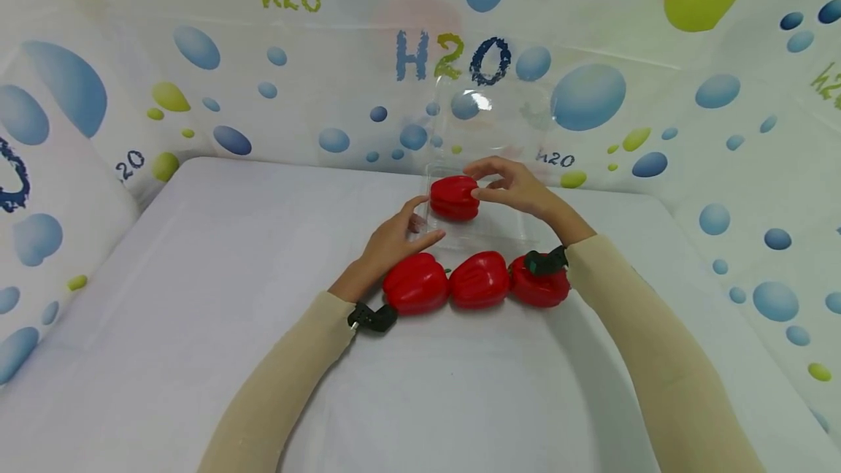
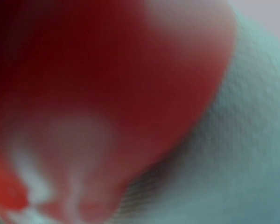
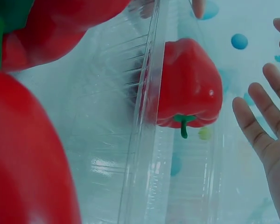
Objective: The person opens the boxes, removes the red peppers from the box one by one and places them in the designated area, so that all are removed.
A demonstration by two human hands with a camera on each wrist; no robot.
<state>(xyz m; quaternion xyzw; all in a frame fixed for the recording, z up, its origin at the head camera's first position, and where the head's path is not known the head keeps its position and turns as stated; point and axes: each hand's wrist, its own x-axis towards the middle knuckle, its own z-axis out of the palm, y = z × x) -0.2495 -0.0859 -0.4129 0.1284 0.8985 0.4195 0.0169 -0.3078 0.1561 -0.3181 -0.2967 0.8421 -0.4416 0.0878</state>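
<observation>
A red bell pepper lies on its side in a clear plastic container, in the left part. My right hand is over the container, its thumb near the pepper's right side. In the right wrist view this hand has spread fingers, apart from the pepper and its green stem. My left hand is at the container's left front corner, index finger at the edge and thumb extended. Red fills most of the blurred left wrist view.
Three more red peppers stand in a row before the container: a left one, a middle one and a right one partly behind the right wrist camera. The clear lid stands raised against the patterned backdrop.
</observation>
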